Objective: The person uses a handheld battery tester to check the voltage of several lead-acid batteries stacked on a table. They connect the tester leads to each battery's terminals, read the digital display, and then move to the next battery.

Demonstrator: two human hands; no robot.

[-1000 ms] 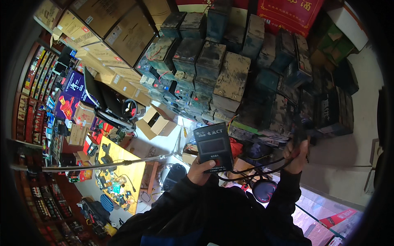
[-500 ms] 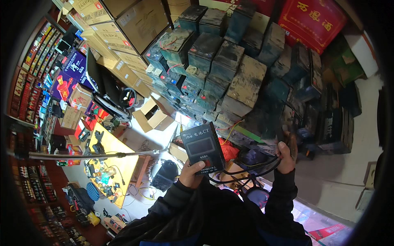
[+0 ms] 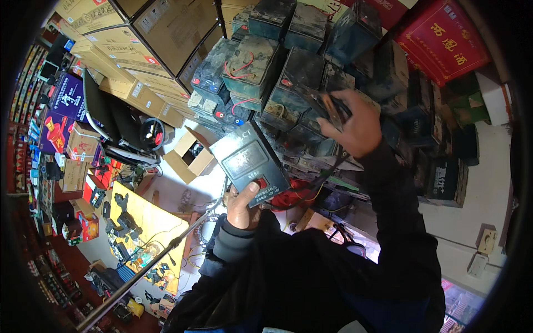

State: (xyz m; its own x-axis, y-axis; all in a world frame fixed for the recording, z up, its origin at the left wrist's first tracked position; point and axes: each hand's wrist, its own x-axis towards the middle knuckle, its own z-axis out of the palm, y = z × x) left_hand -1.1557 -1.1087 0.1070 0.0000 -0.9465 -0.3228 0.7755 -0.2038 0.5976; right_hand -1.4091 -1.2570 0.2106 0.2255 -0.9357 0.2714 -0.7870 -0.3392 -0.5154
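My left hand [image 3: 241, 206] grips the lower edge of a black box-shaped battery tester [image 3: 240, 159], thumb beside its red switch. Light glares off the tester's screen. My right hand [image 3: 360, 126] is closed on a dark cable clamp [image 3: 333, 112] with a copper-coloured part, held out over the stacked batteries. From the clamp a black cable [image 3: 327, 173] runs down toward the tester. Just below the clamp are dusty dark batteries [image 3: 302, 67]; whether it touches one I cannot tell. One battery [image 3: 250, 58] to the left has a red wire on its top.
Tall cardboard boxes [image 3: 177, 34] stand at the far left of the batteries. An open carton [image 3: 190, 155] lies on the floor. A yellow table [image 3: 172, 226] with tools is at left, crossed by a metal pole [image 3: 144, 280]. A red box [image 3: 444, 41] is at the far right.
My right hand has moved forward and left with the clamp, from beside my body to over the batteries. The tester has shifted left and tilted, and the view has turned.
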